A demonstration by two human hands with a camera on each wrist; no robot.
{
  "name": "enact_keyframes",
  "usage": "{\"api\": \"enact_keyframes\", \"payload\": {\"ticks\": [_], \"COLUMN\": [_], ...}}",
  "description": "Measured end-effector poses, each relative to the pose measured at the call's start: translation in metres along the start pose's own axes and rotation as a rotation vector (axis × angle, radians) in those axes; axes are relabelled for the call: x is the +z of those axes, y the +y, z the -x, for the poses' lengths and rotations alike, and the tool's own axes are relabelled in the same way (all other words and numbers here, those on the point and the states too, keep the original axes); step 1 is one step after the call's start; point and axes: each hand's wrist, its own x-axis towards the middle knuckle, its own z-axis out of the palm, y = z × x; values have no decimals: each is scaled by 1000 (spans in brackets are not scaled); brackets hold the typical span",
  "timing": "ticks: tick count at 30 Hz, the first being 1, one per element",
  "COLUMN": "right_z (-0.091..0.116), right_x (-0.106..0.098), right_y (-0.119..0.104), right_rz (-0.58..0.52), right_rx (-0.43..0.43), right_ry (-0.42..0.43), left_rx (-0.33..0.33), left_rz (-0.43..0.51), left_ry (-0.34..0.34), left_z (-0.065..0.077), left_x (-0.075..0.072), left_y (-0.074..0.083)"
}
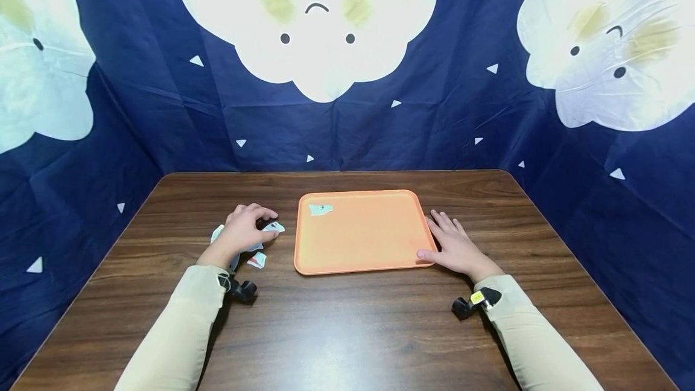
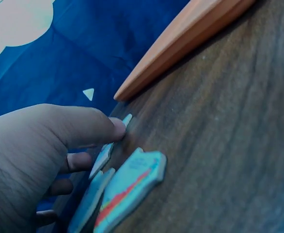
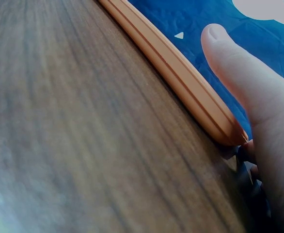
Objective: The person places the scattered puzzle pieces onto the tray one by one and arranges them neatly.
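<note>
My left hand (image 1: 242,231) is over a small group of flat, irregular light-blue puzzle pieces on the table. Between its thumb and forefinger it pinches the edges of one light-blue puzzle piece (image 1: 275,227), which appears to lie on the table. Nearer me is a piece with a red stripe (image 1: 257,260); in the left wrist view this striped piece (image 2: 130,189) looks thick-edged. Other pieces are partly hidden under the hand. An orange tray (image 1: 364,240) bears one light-blue piece (image 1: 320,210) at its far left corner. My right hand (image 1: 453,246) rests at the tray's right edge, fingers spread, thumb over the rim.
The brown wood-grain table (image 1: 347,312) has rounded far corners. Behind it and at both sides hangs a dark blue cloth (image 1: 336,131) with white clouds and triangles. A small black camera is strapped on each wrist.
</note>
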Motion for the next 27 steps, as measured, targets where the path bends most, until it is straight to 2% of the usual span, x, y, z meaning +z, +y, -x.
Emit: {"api": "enact_keyframes", "payload": {"ticks": [6, 11, 19, 23, 27], "right_z": [1, 2, 3, 3, 2], "right_x": [-2, -3, -5, -5, -3], "right_y": [-1, -3, -5, -6, -6], "right_rz": [0, -2, -2, -1, -11], "right_rx": [0, 3, -1, 1, 6], "right_ry": [0, -9, -8, -7, -6], "left_rx": [-9, -9, -34, -11, 40], "left_rz": [-45, -90, -79, -104, -168], "left_ry": [-20, -6, -15, 7, 54], "left_z": [0, 0, -2, -2, -3], "left_x": [1, 0, -1, 1, 3], "left_y": [-2, -5, -5, -6, -9]}}
